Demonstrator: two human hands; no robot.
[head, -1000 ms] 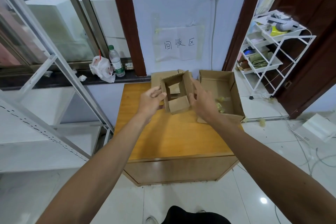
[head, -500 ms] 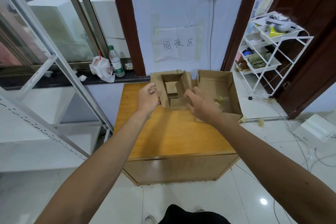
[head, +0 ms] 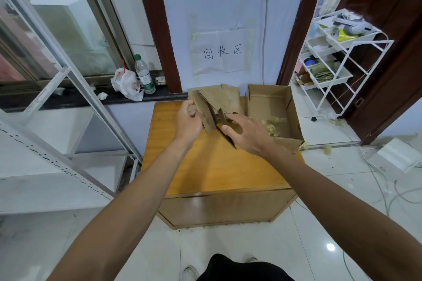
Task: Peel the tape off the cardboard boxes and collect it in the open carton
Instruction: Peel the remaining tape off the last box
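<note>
A small cardboard box point(head: 209, 113), pressed nearly flat, is held above the wooden table point(head: 214, 166). My left hand point(head: 188, 121) grips its left side with curled fingers. My right hand point(head: 247, 134) holds its right lower edge, fingers partly curled round the cardboard. Behind it more flattened cardboard point(head: 228, 98) lies against the wall. The open carton point(head: 290, 107) stands at the table's back right with crumpled yellowish tape point(head: 272, 125) inside.
A water bottle point(head: 144, 74) and a white plastic bag point(head: 126, 83) sit on the dark sill at left. A white wire rack point(head: 338, 61) stands at right. Tape scraps point(head: 327, 149) and cables point(head: 383, 189) lie on the tiled floor.
The small box, open and upright a second ago, has been squeezed flat between both hands and tilted.
</note>
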